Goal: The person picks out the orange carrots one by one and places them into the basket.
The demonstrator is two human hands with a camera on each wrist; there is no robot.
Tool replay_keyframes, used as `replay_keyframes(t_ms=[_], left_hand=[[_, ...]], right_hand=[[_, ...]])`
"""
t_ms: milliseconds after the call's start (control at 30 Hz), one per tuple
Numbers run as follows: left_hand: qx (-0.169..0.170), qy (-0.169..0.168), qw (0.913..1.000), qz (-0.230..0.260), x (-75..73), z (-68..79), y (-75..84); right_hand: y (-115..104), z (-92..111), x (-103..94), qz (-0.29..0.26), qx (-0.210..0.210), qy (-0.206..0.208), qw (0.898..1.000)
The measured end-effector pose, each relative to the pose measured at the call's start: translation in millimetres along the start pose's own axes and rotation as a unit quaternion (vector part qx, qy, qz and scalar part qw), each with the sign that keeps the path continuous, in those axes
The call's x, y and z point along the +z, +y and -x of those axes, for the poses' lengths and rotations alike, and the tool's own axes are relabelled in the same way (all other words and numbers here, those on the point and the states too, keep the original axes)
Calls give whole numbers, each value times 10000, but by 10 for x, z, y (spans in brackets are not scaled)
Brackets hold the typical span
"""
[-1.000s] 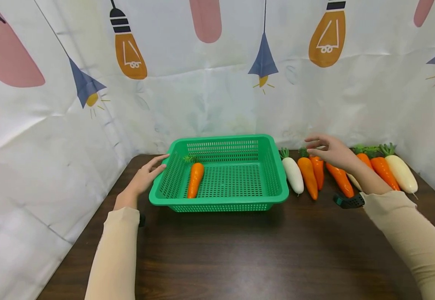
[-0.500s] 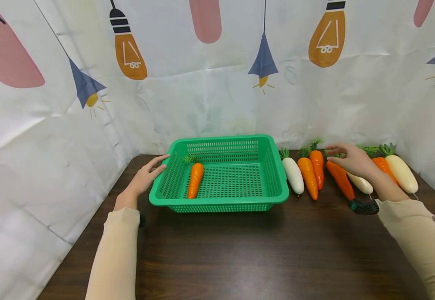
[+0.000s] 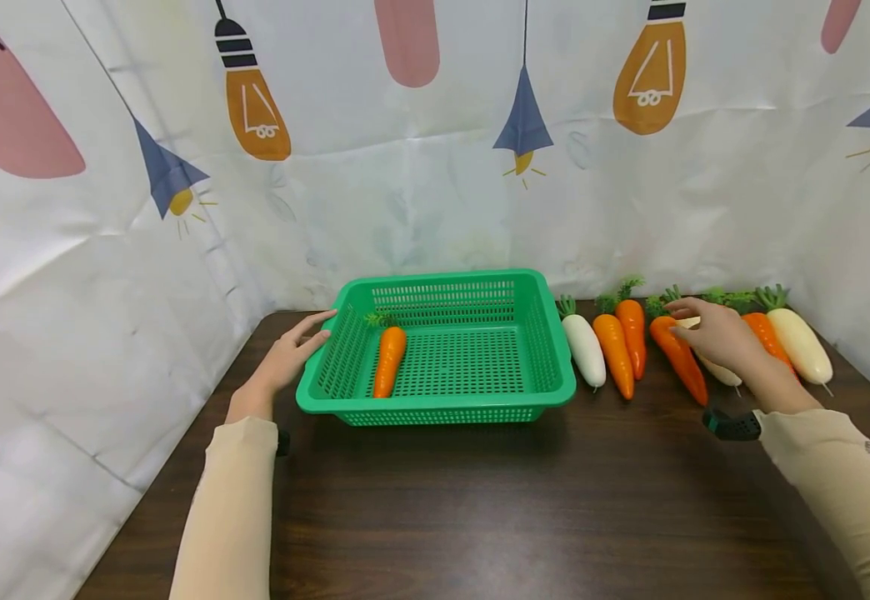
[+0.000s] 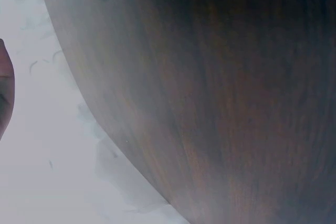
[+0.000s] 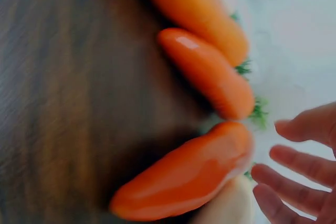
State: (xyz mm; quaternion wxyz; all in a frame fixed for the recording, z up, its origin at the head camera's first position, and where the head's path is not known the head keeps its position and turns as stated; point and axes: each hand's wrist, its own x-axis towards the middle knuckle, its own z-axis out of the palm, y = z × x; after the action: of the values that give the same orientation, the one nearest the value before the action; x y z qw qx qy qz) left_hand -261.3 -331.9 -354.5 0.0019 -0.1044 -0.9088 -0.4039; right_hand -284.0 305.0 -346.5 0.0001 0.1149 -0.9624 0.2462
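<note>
My left hand (image 3: 283, 358) rests its fingers at the left rim of a green plastic basket (image 3: 437, 403), thumb apart from the forefinger. One carrot (image 3: 389, 362) with a leafy top lies inside, near the basket's left wall. On the right, my right hand (image 3: 722, 337) hovers over a white radish (image 3: 723, 372) and hides part of it. Beside that radish lies a reddish-orange carrot (image 5: 184, 174). In the right wrist view the fingers (image 5: 302, 161) are spread, with nothing between them, near the tops of the vegetables.
Left of the right hand lie two carrots (image 3: 615, 354) (image 3: 632, 333) and a white radish (image 3: 584, 350). Further right are another carrot (image 3: 768, 337) and a large pale radish (image 3: 801, 346). A printed curtain (image 3: 435, 200) hangs behind the dark wooden table (image 3: 480, 508).
My right hand has moved right, from above the carrots to above the white radish, and come slightly lower. The left hand stays at the basket rim.
</note>
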Motion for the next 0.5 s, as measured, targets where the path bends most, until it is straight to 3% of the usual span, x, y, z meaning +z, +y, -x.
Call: replay_keyframes(t_ms=[500], left_hand=[[71, 10, 10000, -44, 8, 2, -8]], right_hand=[[39, -17, 168, 541, 310, 199, 9979]])
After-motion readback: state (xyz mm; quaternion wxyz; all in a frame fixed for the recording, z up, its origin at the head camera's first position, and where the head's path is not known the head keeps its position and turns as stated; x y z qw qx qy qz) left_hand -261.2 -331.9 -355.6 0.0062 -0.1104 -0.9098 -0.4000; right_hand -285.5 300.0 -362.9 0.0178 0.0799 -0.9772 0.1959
